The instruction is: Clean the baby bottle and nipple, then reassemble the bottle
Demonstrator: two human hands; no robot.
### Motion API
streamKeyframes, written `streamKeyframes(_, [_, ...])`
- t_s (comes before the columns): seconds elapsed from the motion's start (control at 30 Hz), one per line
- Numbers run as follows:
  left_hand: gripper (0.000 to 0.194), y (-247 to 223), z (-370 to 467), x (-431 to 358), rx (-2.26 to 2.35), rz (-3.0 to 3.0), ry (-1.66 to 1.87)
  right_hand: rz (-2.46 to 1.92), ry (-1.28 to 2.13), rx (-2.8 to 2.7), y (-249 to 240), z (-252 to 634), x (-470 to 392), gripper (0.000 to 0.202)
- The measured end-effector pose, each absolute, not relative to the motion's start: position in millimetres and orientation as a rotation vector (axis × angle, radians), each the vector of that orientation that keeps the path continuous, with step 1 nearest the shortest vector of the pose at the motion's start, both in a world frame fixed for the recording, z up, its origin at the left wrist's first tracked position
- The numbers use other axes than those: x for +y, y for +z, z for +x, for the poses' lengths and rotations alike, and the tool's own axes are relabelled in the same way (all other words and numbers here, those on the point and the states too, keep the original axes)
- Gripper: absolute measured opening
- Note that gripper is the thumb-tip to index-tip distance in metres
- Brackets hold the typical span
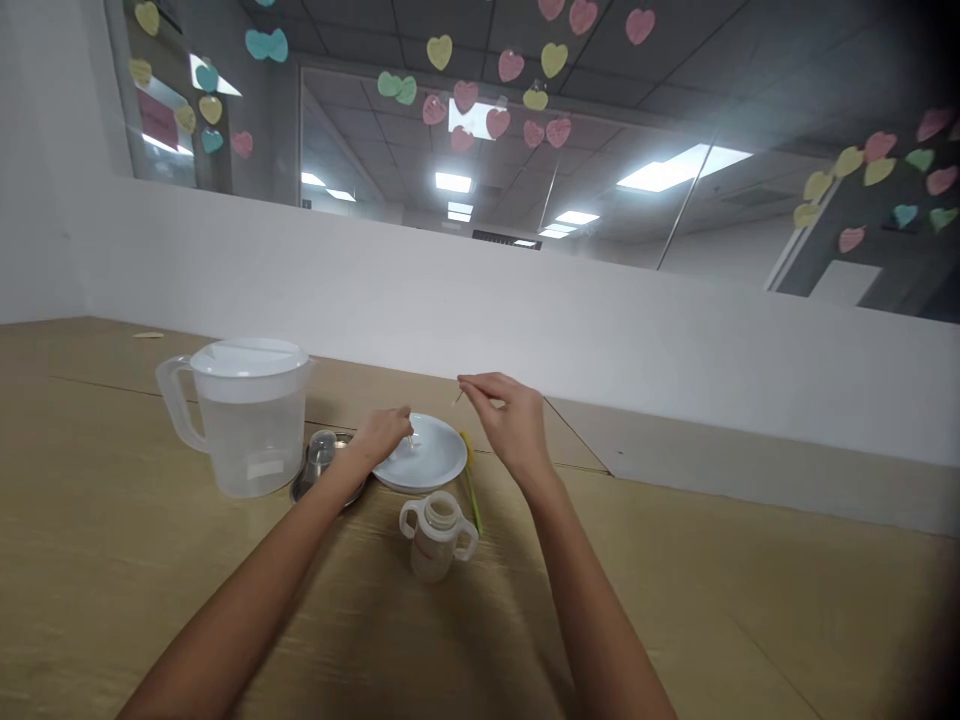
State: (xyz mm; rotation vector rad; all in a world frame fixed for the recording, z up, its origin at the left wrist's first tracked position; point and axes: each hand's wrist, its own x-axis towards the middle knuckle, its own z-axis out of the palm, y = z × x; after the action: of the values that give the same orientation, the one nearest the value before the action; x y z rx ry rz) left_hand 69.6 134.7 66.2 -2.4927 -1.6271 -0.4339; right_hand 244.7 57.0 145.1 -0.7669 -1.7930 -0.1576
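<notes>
My left hand (384, 436) reaches over the left side of a white plate (431, 475). Its fingers are closed in a pinch, with something small and pale just below the fingertips, too small to name. To the right and slightly higher, my right hand (510, 412) is held above the surface, its fingers pinching a short thin stick (457, 398) with a pale tip. A clear baby bottle (433, 553) with two white handles stands upright and uncapped in front of the plate. Beside the plate's right edge lies a brush (472, 490) with a green handle and yellow head.
A lidded translucent pitcher (251, 430) stands at the left. Next to it, a round metal tray (300, 490) holds a clear domed cap (322, 448), partly behind my left arm. The brown tabletop (750, 580) meets a white wall (600, 330) at the back.
</notes>
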Motion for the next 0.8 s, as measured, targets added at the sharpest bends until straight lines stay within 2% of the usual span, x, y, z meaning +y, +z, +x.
streamKeyframes(0.3, [0.014,41,72,143,-1.617,-2.810,-0.373,-1.193,0.266,-1.935,111,246,100,0.017])
streamKeyframes(0.53, [0.029,64,61,141,-1.528,-2.891,-0.635,-1.590,0.176,-2.056,93,259,117,0.021])
streamKeyframes(0.7, [0.033,102,58,114,-1.417,-2.980,-0.981,-1.526,0.098,-2.016,107,257,103,0.025])
streamKeyframes(0.8, [0.031,123,62,87,-1.318,-3.112,-1.129,-1.204,0.346,-1.971,131,247,70,0.034])
